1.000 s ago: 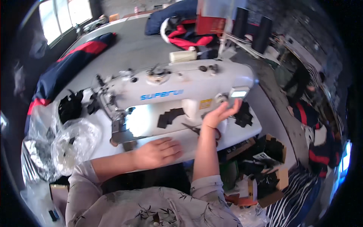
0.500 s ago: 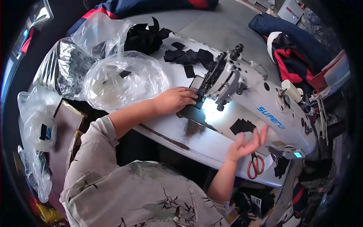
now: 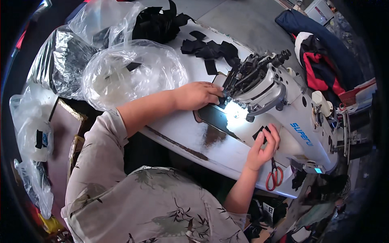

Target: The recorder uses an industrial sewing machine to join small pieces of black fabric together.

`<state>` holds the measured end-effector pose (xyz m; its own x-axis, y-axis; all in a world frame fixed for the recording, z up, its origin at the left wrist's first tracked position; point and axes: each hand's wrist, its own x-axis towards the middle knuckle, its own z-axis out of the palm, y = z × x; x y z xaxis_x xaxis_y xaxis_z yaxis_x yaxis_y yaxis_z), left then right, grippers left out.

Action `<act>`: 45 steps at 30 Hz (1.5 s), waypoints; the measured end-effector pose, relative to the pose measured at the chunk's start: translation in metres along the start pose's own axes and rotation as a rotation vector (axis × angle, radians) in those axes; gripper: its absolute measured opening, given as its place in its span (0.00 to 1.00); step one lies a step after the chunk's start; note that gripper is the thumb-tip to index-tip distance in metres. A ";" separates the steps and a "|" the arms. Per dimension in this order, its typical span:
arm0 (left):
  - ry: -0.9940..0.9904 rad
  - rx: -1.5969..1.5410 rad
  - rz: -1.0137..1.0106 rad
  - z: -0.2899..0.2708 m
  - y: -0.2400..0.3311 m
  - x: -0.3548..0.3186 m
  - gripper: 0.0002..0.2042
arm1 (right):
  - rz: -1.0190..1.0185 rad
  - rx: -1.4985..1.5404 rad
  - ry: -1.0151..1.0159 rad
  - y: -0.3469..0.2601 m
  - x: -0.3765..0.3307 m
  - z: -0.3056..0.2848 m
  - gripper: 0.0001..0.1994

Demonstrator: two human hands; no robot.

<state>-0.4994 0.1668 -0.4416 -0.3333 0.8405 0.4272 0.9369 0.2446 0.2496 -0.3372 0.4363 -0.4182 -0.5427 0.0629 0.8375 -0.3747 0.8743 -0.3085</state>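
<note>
My left hand (image 3: 201,95) rests at the needle area of a white sewing machine (image 3: 289,115). Its fingers are bent together over a small black fabric piece (image 3: 222,101), mostly hidden by the fingers and the machine head. A bright lamp lights the bed just right of there. On the machine bed, my right hand (image 3: 264,149) is at a small pile of black fabric pieces (image 3: 261,131). Thumb and fingers are apart, with black showing between them; the fingers partly cover the pile. Red-handled scissors (image 3: 274,178) lie just below that hand.
Behind the machine head lie more black pieces (image 3: 210,50) and a black heap (image 3: 160,24). Clear plastic bags (image 3: 133,77) and a silvery bag (image 3: 69,67) fill the left side. Red and navy garments (image 3: 320,69) are at the right. A brown box (image 3: 67,133) stands left.
My right hand has come down from its raised, spread pose to the pile of black pieces. My left hand stays by the needle. The whole view has shifted slightly.
</note>
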 end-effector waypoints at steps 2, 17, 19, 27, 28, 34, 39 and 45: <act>0.002 -0.039 -0.003 -0.001 -0.003 0.003 0.13 | 0.011 0.002 -0.017 0.001 0.000 0.001 0.05; 0.067 -0.193 -0.006 0.003 -0.016 0.013 0.12 | 0.071 0.051 -0.121 0.012 -0.001 0.008 0.04; 0.086 -0.195 -0.004 0.002 -0.015 0.013 0.12 | 0.064 0.042 -0.119 0.013 -0.002 0.009 0.04; 0.028 -0.103 0.004 0.000 -0.013 0.017 0.10 | 0.085 0.062 -0.143 0.013 -0.002 0.009 0.05; 0.030 -0.103 0.011 -0.001 -0.011 0.017 0.10 | 0.085 0.069 -0.146 0.013 -0.001 0.008 0.05; -0.055 0.301 0.099 -0.019 0.024 0.004 0.16 | 0.141 0.097 -0.141 0.007 0.000 0.008 0.06; -0.079 0.197 0.033 -0.018 0.034 0.000 0.24 | 0.133 0.085 -0.150 0.003 0.001 0.010 0.06; -0.066 0.125 0.028 -0.014 0.024 0.000 0.30 | 0.164 0.093 -0.172 0.007 0.000 0.011 0.05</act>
<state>-0.4783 0.1657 -0.4232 -0.3032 0.8768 0.3731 0.9529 0.2757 0.1264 -0.3478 0.4371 -0.4248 -0.7186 0.1106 0.6866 -0.3346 0.8104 -0.4809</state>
